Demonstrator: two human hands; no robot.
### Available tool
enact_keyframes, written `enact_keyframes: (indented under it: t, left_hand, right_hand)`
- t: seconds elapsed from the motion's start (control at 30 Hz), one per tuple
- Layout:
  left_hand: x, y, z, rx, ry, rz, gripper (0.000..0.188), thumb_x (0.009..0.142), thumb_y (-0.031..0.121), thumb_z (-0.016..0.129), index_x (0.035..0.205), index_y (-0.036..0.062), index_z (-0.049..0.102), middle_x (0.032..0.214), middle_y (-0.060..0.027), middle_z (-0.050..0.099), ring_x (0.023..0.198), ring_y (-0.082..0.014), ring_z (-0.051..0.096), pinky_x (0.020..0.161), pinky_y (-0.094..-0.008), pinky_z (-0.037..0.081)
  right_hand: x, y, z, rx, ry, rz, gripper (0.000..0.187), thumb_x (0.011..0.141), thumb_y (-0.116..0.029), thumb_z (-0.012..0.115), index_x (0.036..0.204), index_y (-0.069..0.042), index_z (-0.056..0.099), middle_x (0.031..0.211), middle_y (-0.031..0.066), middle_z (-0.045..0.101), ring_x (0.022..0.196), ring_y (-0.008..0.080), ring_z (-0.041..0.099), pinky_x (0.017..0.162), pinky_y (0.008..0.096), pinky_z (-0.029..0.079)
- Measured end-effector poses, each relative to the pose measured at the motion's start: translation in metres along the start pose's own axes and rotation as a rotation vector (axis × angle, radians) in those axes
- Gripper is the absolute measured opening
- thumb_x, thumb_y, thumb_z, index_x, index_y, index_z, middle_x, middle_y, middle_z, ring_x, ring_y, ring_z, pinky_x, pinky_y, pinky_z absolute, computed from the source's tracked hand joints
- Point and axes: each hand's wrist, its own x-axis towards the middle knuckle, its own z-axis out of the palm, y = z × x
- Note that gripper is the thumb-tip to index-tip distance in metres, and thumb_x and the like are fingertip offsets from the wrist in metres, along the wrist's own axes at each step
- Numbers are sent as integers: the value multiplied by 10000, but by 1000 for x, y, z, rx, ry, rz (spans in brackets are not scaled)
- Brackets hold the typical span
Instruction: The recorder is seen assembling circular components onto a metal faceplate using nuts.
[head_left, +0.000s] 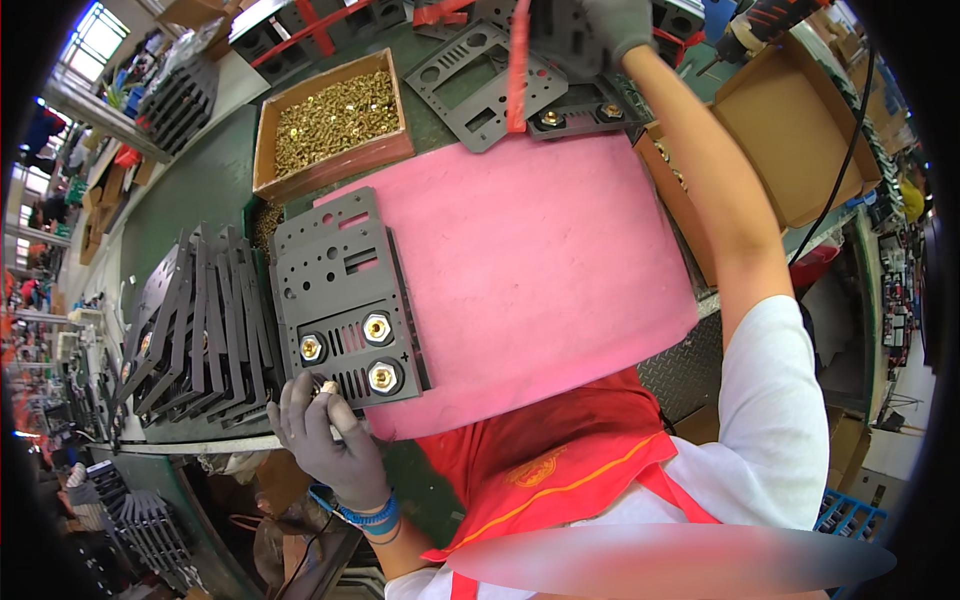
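1. One-handed, pinched a brass fitting (328, 388) between the left hand's (330, 440) gloved thumb and fingers, at the dark panel's (347, 290) near-left corner; could not tell whether seated or loose.
2. Had the right hand (615, 28) beyond the pink mat (550, 240), by dark parts (568, 48); could not tell whether grasping or released.
3. Found the dark panel lying along the mat's left side, bearing three hex nuts (377, 328).
4. Seemed best to steady the panel, square the fitting to its face and turn lightly, to avoid cross-threading.

open cardboard box (785, 140), black cable (852, 150), blue crate (848, 514), bright window (99, 43)
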Motion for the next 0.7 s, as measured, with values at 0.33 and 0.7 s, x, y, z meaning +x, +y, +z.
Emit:
enact_keyframes:
  t: [0.33,0.7]
  left_hand:
    - [-7,42,-6,-148,259,127,176,888,68,446,900,-16,600,1140,-191,637,1114,-382,578,1010,-538,438]
    - [-31,140,41,-268,-278,825,415,821,247,688,1222,173,615,1341,-106,519,1193,-318,512,1024,-521,399]
  right_hand:
    - [56,-93,-196,352,-712,541,232,768,-49,697,987,23,673,845,125,712,717,215,705,665,344,592]
    - [-128,-27,-141,460,-1615,557,516,764,-257,769,1162,32,612,936,111,702,761,153,686,674,297,564]
